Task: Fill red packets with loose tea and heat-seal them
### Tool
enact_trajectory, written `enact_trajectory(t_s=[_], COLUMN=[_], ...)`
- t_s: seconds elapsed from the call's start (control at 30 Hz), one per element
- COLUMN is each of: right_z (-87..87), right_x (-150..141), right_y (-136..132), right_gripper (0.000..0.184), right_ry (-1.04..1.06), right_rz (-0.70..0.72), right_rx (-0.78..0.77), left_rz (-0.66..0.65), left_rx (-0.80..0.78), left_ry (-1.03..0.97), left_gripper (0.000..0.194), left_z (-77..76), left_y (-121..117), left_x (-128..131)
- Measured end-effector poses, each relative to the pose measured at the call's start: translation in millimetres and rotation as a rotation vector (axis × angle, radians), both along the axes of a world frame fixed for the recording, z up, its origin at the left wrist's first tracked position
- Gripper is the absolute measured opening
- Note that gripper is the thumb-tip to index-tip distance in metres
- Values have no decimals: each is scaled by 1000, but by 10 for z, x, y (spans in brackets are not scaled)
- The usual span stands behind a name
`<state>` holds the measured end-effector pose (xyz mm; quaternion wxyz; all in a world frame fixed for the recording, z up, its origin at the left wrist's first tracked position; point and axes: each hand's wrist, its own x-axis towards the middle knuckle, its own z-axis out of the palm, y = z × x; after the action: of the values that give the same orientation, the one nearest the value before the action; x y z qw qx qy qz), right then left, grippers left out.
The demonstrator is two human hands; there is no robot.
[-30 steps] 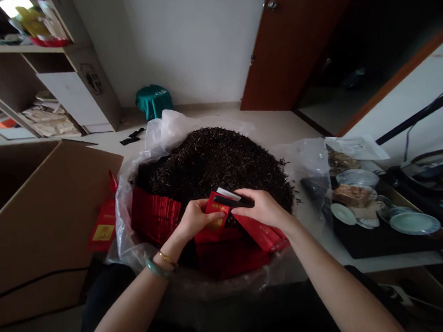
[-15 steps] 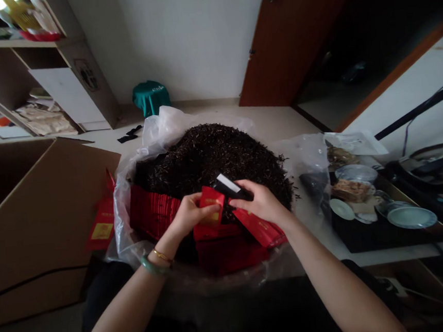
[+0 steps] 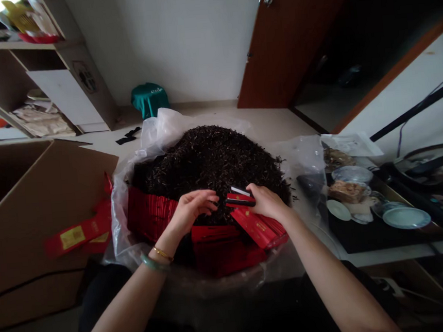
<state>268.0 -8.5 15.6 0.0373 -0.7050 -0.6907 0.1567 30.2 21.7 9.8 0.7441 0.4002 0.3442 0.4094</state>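
A heap of dark loose tea leaves fills a clear plastic bag in front of me. Rows of red pouches stand along its near edge. My right hand pinches a small red pouch together with a black and white piece, just above the leaves. My left hand hovers beside it over the leaves, fingers loosely spread and holding nothing. More red pouches lie under my right wrist.
A large open cardboard box stands at the left, with a red pouch with a yellow label against its side. At the right, a dark tray carries bowls and small plates. Shelves, a green stool and a brown door stand behind.
My left hand has let go of the red pouch it held and opened. A red pouch now shows at the left by the box. My right hand has dropped lower, towards the leaves.
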Motion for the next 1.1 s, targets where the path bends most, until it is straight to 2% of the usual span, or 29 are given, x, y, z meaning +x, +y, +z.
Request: enact_trajectory(t_s=[0.1,0.27,0.4,0.47,0.53,0.63,0.7,0.73,0.8,0.87,0.9,1.0,1.1], right_z=[-31,-59,-94,-71,-27,37,58,62,68,73,74,47,-29], right_x=[-15,-16,8,12,-5,-81,-156,-191,-232,-198,-146,114,356], right_y=[17,38,60,67,58,10,-27,-41,-52,-40,-26,27,78], right_gripper=[45,46,36,29,24,25,29,31,35,39,42,44,38], right_ry=[-102,-93,-67,83,324,629,751,796,848,859,852,765,512], right_rz=[48,96,13,-38,-46,14,79,107,145,146,130,37,-37], right_rx=[-52,-68,-11,42,69,30,-38,-75,-135,-140,-123,-64,-76], left_rz=[-39,-48,-40,-19,31,136,119,83,41,89,126,164,169], left_rx=[32,42,76,135,239,414,486,504,522,529,523,414,260], left_ry=[94,140,194,240,314,409,398,383,374,385,384,337,224], left_gripper=[38,40,39,37,34,48,60,60,43,23,21,28,38], left_z=[-72,-150,-182,-191,-205,-235,-255,-266,-284,-296,-296,-265,-201], left_y=[-45,-17,-7,-10,-21,-56,-82,-89,-89,-66,-50,-9,-12], left_x=[78,75,83,90,100,124,140,145,146,135,125,99,102])
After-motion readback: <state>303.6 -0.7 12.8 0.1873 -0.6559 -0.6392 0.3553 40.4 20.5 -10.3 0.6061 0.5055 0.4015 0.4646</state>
